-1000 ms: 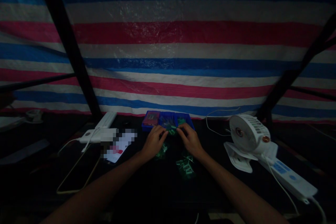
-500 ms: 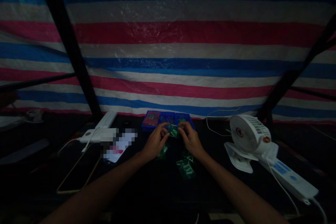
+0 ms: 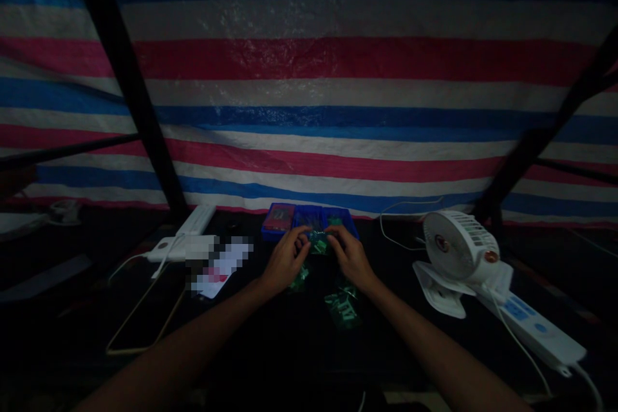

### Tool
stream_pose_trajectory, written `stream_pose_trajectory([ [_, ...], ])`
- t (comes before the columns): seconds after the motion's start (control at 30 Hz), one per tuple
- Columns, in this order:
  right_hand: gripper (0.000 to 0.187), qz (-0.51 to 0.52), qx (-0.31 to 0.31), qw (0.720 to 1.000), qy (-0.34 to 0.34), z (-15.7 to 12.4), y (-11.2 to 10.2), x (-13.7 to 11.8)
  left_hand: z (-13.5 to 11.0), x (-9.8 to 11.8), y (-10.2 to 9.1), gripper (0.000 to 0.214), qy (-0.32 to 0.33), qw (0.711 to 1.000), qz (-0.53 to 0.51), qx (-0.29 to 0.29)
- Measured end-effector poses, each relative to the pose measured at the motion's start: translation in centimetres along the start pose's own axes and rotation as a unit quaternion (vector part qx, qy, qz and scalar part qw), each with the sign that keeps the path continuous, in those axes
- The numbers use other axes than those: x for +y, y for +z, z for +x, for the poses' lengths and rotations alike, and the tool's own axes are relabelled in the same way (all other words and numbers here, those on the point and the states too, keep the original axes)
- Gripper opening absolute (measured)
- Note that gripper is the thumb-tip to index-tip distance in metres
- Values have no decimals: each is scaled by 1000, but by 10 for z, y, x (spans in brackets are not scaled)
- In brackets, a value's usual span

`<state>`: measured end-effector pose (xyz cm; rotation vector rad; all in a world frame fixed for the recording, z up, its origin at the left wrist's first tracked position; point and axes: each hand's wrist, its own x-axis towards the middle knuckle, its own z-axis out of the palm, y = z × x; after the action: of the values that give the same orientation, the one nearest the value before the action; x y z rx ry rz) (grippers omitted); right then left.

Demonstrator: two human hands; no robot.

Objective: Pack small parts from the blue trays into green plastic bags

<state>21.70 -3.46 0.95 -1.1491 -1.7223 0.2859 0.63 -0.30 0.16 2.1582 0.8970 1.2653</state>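
left hand and right hand draw in around a green plastic packet

closer together than a second ago, both hands hold the packet between their fingertips, just in front of a blue parts bin. two more green packets lie on the black tabletop below the wrists; a white clip-on fan stands off to the right.

v dim overall, tarp brightest, w/ whitish glare upper mid, light source not visible. table nearly black, detail lost in shadow. fan & power strip show pale. left hand & right hand underexposed, a bit soft. pixelated patch blurs left of them. lines bend near edges, wide-angle warp.
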Motion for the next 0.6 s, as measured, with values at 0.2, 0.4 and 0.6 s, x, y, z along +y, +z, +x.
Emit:
stream_pose_trajectory([
  [0.2,24,3,-6,1000,-9,0,1,3,0,-1,1,33,-2,1000,-7,-2],
  [0.4,25,14,-6,1000,-17,1,1,3,0,-3,1,32,-6,1000,-16,-2],
  [0.6,24,13,-14,1000,-20,1,1,2,0,-5,2,32,-6,1000,-19,-4],
])
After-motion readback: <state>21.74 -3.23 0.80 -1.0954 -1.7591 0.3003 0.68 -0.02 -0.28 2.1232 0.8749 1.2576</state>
